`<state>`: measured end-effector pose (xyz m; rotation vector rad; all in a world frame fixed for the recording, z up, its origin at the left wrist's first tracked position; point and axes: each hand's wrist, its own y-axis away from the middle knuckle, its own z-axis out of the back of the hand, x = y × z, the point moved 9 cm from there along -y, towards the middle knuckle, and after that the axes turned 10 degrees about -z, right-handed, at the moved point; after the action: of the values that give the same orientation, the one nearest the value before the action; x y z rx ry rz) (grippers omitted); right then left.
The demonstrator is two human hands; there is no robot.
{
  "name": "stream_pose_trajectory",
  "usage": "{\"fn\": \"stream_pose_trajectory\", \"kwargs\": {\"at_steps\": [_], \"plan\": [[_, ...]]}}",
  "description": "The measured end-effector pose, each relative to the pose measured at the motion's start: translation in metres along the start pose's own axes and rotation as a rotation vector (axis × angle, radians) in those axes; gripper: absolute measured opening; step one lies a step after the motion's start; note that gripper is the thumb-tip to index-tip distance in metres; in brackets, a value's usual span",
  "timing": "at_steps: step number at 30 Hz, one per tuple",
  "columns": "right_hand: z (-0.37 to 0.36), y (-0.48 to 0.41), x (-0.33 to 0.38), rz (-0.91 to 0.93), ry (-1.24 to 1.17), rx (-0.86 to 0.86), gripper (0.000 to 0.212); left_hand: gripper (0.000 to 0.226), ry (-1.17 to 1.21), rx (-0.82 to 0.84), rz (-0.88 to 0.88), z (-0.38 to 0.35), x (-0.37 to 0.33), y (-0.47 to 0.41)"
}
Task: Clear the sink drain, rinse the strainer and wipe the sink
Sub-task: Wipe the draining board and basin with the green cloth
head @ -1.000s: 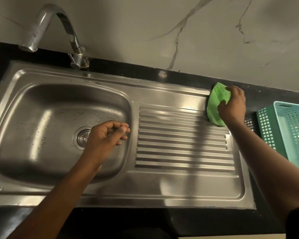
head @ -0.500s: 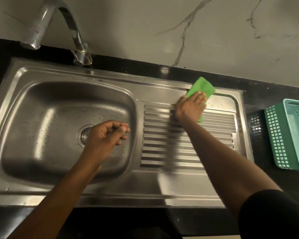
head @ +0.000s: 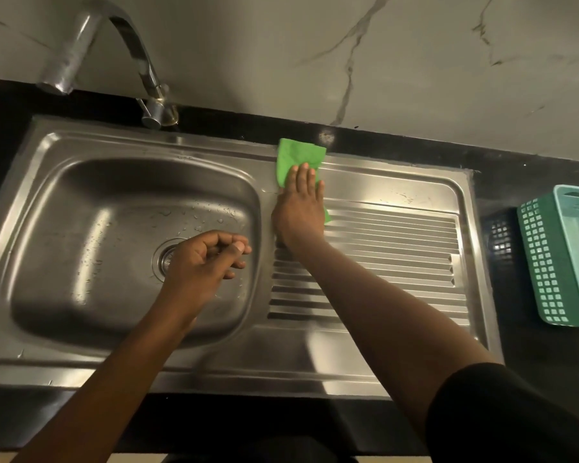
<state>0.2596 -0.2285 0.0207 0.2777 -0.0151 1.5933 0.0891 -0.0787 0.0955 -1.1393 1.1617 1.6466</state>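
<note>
Steel sink lay under both hands. Nearest, the left hand hung over the bowl, fingers loosely curled with nothing visible in them, half covering the drain strainer beneath it. Water drops dotted the bowl just beyond that hand. Farther out, the right hand lay flat, straight fingers pressing a green cloth onto the ridge between bowl and draining board, the cloth's far edge at the back rim.

The risks, as I judged them: pinned only by flat pressure, the cloth could bunch or slip out on the wet metal and leave streaks. A stroke running past the rim could drag grime onto the black surface beyond the cloth. The drops in the bowl might be missed. Farthest, past the left hand, stood the tap.
</note>
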Motion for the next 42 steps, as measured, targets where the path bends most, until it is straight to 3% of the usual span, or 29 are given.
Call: {"fn": "stream_pose_trajectory", "kwargs": {"at_steps": [3, 6, 8, 11, 13, 15, 17, 19, 21, 24, 26, 29, 35, 38, 42], "plan": [[0.0, 0.002, 0.02, 0.162, -0.04, 0.092, 0.065, 0.012, -0.006, -0.015, -0.004, -0.006, -0.004, 0.004], [0.011, 0.002, 0.024, 0.192, -0.357, 0.328, 0.052, 0.012, -0.002, -0.033, -0.011, -0.011, -0.008, 0.01], [0.025, 0.003, 0.01, 0.07, -0.76, 0.463, 0.039, 0.012, 0.019, -0.055, -0.009, -0.013, -0.009, 0.014], [0.051, 0.005, -0.043, -0.19, -1.291, 0.468, 0.029, 0.012, 0.039, -0.073, -0.016, -0.017, -0.01, 0.02], [0.066, 0.006, -0.091, -0.336, -1.525, 0.435, 0.03, 0.012, 0.048, -0.078, -0.021, -0.018, -0.01, 0.022], [0.085, 0.002, -0.153, -0.431, -1.597, 0.273, 0.029, 0.013, 0.062, -0.083, -0.021, -0.018, -0.008, 0.024], [0.116, 0.001, -0.223, -0.502, -1.386, -0.043, 0.029, 0.013, 0.072, -0.087, -0.017, -0.018, -0.006, 0.024], [0.153, 0.009, -0.271, -0.506, -0.901, -0.334, 0.04, 0.013, 0.083, -0.091, -0.015, -0.018, -0.004, 0.024], [0.164, 0.012, -0.291, -0.505, -0.481, -0.43, 0.043, 0.013, 0.084, -0.077, -0.01, -0.017, -0.002, 0.021], [0.128, -0.003, -0.288, -0.513, -0.23, -0.26, 0.036, 0.013, 0.064, -0.024, -0.002, -0.015, -0.001, 0.017], [0.097, -0.014, -0.274, -0.564, -0.234, -0.157, 0.034, 0.014, 0.059, 0.01, -0.005, -0.009, 0.0, 0.011], [0.075, -0.029, -0.233, -0.606, -0.252, -0.158, 0.033, 0.014, 0.05, 0.055, -0.016, 0.005, 0.003, 0.0], [0.03, -0.034, -0.07, -0.419, -0.035, -0.032, 0.057, 0.016, 0.045, 0.101, -0.051, 0.042, 0.008, -0.016], [0.015, -0.02, 0.003, -0.3, -0.106, -0.03, 0.058, 0.017, 0.044, 0.113, -0.059, 0.06, 0.012, -0.019], [0.014, -0.012, 0.037, -0.258, -0.174, 0.023, 0.053, 0.019, 0.056, 0.099, -0.059, 0.082, 0.02, -0.021]]}}
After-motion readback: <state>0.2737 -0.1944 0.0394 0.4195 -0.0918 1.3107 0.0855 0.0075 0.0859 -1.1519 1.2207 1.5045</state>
